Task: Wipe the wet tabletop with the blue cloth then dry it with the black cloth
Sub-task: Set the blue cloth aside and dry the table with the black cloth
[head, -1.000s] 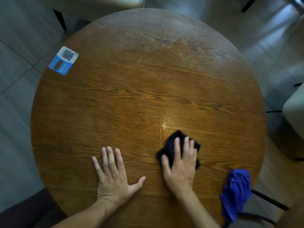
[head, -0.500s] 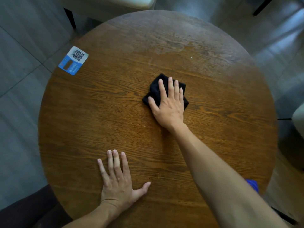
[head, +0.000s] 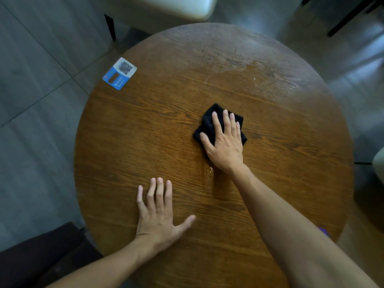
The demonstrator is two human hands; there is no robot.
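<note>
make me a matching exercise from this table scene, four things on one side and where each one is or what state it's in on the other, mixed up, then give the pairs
Things:
1. black cloth
2. left hand
3. QR card
4. wet patch

Places or states:
A. at the table's far-left edge
B. glistening just below the right hand's wrist
C. pressed flat under the right hand
D. spread flat on bare wood, holding nothing

Pairs: 1-C, 2-D, 3-A, 4-B
</note>
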